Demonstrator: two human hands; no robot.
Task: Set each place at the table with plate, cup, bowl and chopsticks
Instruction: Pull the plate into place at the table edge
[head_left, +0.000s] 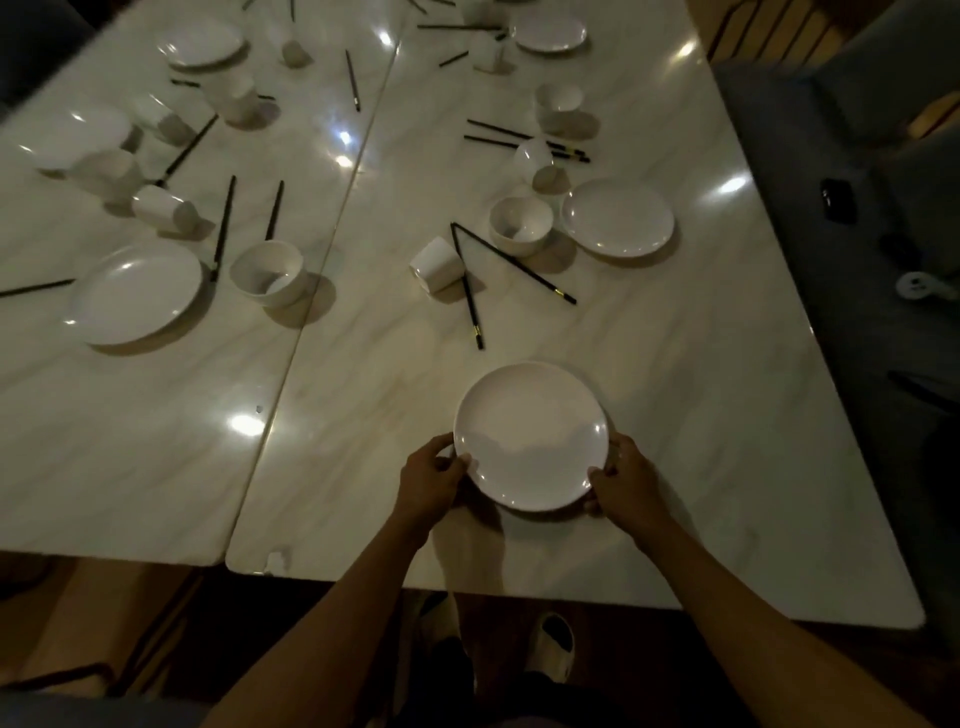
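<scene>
Dim light falls on a pale marble tabletop scattered with white plates, bowls, tipped cups and loose black chopsticks. Near the close edge, a person holds a white plate by its rim, left hand and right hand on opposite sides, fingers clamped on the rim. Whether it rests on the surface is unclear. Beyond it lie a tipped cup, crossed chopsticks and a bowl. Reaching over could knock the cup rolling.
</scene>
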